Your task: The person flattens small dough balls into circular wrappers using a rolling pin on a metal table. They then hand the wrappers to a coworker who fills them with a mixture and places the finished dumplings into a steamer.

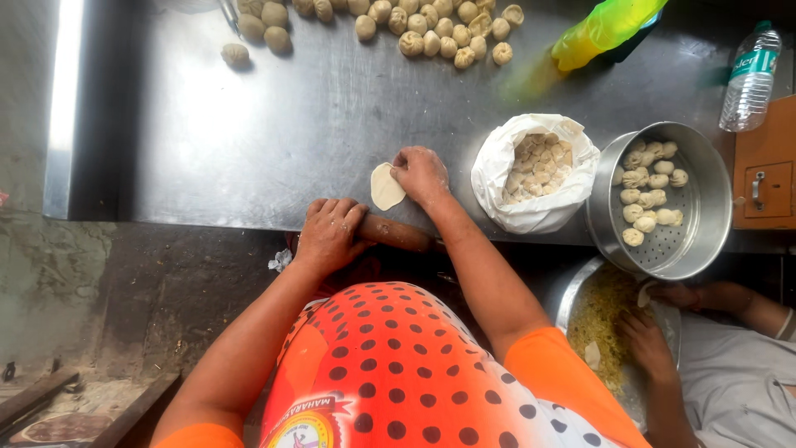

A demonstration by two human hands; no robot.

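A small flat round of pale dough (385,187) lies near the front edge of the steel table (274,124). My right hand (421,172) touches its right side with the fingertips. My left hand (330,233) lies palm-down on the left end of a wooden rolling pin (400,233), which rests along the table's front edge just below the dough round.
Several shaped dumplings and dough balls (431,33) lie at the table's far side. A white bag of dough pieces (535,170) and a steel steamer pan (663,199) with dumplings stand at right. A plastic bottle (750,75) stands far right. Another person's hands (655,332) work over a filling bowl (572,294).
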